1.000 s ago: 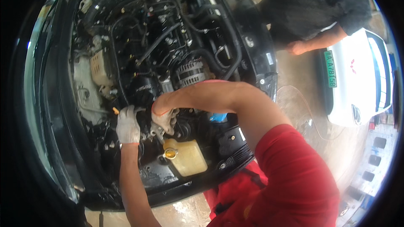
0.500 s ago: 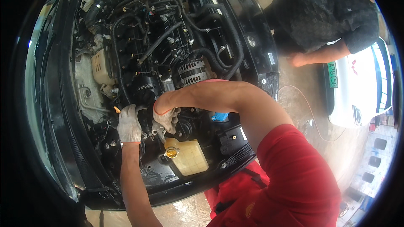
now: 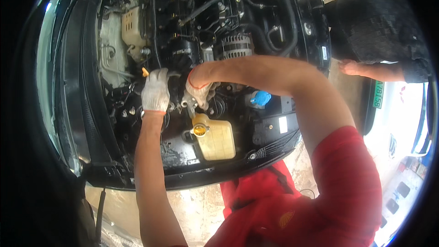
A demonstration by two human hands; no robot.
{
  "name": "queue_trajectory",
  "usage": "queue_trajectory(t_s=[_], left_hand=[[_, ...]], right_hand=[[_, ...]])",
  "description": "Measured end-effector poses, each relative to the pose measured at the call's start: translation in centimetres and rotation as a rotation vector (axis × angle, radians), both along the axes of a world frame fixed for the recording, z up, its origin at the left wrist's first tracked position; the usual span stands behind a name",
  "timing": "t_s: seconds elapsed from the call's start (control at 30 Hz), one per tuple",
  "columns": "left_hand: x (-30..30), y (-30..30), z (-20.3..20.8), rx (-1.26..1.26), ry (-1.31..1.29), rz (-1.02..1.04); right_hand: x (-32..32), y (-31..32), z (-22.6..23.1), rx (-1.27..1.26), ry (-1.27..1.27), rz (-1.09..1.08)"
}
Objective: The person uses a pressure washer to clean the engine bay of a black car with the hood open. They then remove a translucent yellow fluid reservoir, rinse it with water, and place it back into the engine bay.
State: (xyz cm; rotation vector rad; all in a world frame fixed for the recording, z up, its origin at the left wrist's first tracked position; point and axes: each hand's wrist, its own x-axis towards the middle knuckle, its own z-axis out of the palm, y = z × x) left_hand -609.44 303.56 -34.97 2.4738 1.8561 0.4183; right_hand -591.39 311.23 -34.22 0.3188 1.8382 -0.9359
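Note:
Both my hands wear off-white knit gloves with orange cuffs and reach into an open engine bay. My left hand [image 3: 156,91] is bent over dark engine parts, close to a small orange-yellow pull handle [image 3: 145,71]; what its curled fingers grip is hidden. To its right, my right hand [image 3: 200,91] bends in from the side, its fingers curled down beside a grey metal bracket [image 3: 186,100]. Whatever they close on is out of sight. Just nearer than that hand sits a yellowish plastic coolant reservoir [image 3: 217,142] with a yellow cap [image 3: 200,130].
A blue filler cap [image 3: 261,97] stands right of my right hand, partly under my forearm. Farther off are the alternator [image 3: 237,46], black hoses and a beige heat shield [image 3: 132,27]. A person in dark clothes [image 3: 379,23] stands at the right, by a white car [image 3: 398,114].
The view has shifted, so the engine bay and both hands sit higher and farther right in the picture. Against the engine, my hands stay in nearly the same places.

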Motion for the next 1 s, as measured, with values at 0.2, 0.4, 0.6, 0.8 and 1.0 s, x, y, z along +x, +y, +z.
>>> queue_trajectory(t_s=[0.2,0.4,0.6,0.8,1.0], left_hand=[[-0.2,0.2,-0.4,0.0,0.023,-0.01],[-0.2,0.0,-0.4,-0.035,0.026,0.006],[-0.3,0.2,-0.7,-0.029,0.02,0.004],[-0.4,0.3,-0.8,-0.026,0.011,-0.011],[-0.6,0.2,-0.9,-0.005,0.031,-0.024]], right_hand=[[0.0,-0.3,0.8,0.088,-0.054,-0.046],[0.7,-0.6,0.9,0.07,0.097,-0.089],[0.3,-1.0,-0.8,0.202,0.132,-0.013],[0.6,-1.2,-0.6,0.242,0.153,-0.04],[0.8,-1.0,-2.0,0.144,0.302,-0.006]])
